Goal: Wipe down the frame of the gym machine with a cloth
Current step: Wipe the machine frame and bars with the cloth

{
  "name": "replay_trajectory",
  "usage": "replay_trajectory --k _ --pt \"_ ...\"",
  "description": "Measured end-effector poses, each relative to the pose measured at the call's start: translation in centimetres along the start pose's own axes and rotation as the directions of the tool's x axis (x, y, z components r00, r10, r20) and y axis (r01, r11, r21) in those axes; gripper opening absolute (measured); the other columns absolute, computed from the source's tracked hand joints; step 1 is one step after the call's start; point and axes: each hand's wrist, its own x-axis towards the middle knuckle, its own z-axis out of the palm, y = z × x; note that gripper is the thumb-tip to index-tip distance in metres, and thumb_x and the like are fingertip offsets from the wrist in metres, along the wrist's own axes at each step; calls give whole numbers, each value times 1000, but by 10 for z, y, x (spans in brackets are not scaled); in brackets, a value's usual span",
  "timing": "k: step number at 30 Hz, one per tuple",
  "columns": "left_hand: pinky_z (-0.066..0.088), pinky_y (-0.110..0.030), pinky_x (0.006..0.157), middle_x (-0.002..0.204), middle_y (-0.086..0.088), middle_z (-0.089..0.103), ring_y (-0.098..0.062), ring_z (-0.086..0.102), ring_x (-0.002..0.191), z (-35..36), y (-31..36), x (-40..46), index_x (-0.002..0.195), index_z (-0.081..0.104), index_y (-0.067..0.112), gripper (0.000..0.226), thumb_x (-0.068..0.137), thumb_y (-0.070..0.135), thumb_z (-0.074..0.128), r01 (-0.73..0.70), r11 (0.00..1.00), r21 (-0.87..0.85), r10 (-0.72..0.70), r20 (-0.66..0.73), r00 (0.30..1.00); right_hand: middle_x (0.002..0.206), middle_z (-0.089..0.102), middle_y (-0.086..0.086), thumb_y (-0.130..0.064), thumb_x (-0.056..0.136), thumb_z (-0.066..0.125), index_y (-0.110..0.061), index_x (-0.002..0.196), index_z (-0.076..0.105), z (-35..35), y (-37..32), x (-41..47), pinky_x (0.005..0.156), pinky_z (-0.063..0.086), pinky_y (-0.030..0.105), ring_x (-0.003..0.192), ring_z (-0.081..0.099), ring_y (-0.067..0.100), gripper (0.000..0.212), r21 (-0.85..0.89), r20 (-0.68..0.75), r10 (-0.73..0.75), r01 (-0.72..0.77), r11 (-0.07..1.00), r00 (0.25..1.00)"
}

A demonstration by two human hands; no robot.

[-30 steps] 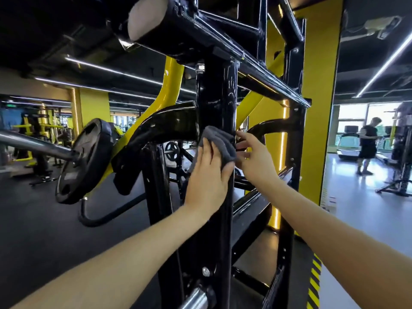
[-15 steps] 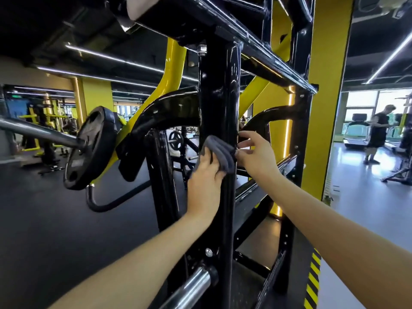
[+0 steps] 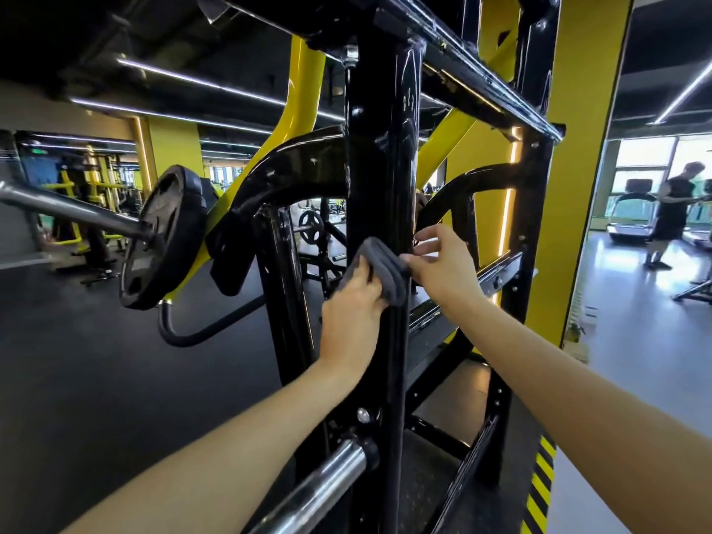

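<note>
Your left hand (image 3: 352, 308) is pressing a grey cloth (image 3: 379, 269) against the black upright post (image 3: 379, 179) of the gym machine frame, fingers curled over the folded cloth so that it is wrapping around the near edge of the post; the cloth is sitting roughly midway up the visible length of the post, just below where the curved black arm (image 3: 293, 167) is joining it from the left; your right hand (image 3: 443, 264) is reaching in from the right side of the post, thumb and fingertips pinching the cloth's right edge while the upper fingers are lying loosely extended toward the post; a black weight plate (image 3: 162, 237) is hanging on a chrome bar (image 3: 69, 212) to the left, well apart from your hands; a second chrome bar (image 3: 319, 491) is jutting out low on the frame, beneath your left forearm; a yellow pillar (image 3: 578, 148) is standing behind the frame on the right; a person in dark clothes (image 3: 672, 213) is standing near a treadmill (image 3: 630, 221) far off to the right
</note>
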Motion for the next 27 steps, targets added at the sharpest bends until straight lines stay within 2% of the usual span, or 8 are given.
replay_trajectory --k 4,7,10,13,15,20,25,27 --pt "41 -2 75 121 1 63 3 56 83 -14 -1 10 113 68 6 24 91 7 59 39 992 -120 -43 -38 998 99 58 6 -9 85 68 -16 109 50 -2 -2 0 85 55 44 91 64 22 31 -27 20 3 -3 1000 1000" --pt "39 -2 69 85 11 56 5 45 63 -25 3 38 95 69 4 12 89 2 59 180 969 -171 -204 -133 970 103 58 10 -9 86 67 -15 111 49 -2 -4 -1 85 55 43 91 64 23 32 -26 44 9 -7 1000 999" --pt "44 -4 62 105 5 63 0 53 61 -12 3 21 97 69 5 13 91 4 57 193 974 -122 -207 -115 972 103 58 10 -9 86 67 -16 109 48 -1 -4 -2 86 54 44 92 63 24 30 -18 43 4 -4 1000 999" --pt "56 -31 80 144 6 46 -22 68 83 12 1 -18 121 64 13 32 91 6 58 100 989 -113 -103 -21 994 97 56 2 -11 86 67 -17 109 49 0 -1 -3 86 54 40 90 61 20 29 -10 14 -6 7 1000 1000" --pt "55 -31 82 144 5 47 -22 68 82 14 0 -18 124 62 13 34 91 6 58 94 988 -124 -99 -28 995 96 55 -1 -12 87 67 -16 111 50 1 1 -4 86 54 37 86 59 14 30 -11 4 -9 9 1000 1000" --pt "33 4 63 90 1 60 -3 47 66 -13 -3 27 91 67 4 11 88 -2 58 237 961 -140 -257 -149 955 101 60 9 -10 86 67 -12 112 51 0 2 -1 86 54 39 88 61 17 31 4 24 -3 3 1000 1000" --pt "55 -28 81 137 -2 54 -19 68 81 13 -5 -26 124 62 12 36 90 2 57 96 991 -91 -98 -16 995 105 61 8 -14 86 68 -15 112 53 1 6 -4 86 53 33 85 59 10 30 18 1 4 -4 1000 1000" --pt "53 -16 78 134 2 56 -13 67 76 10 -7 -27 124 63 12 35 90 4 59 93 990 -103 -92 11 996 105 60 7 -15 86 68 -15 113 53 2 8 -6 87 52 33 86 58 10 31 8 -9 6 -6 1000 1000"
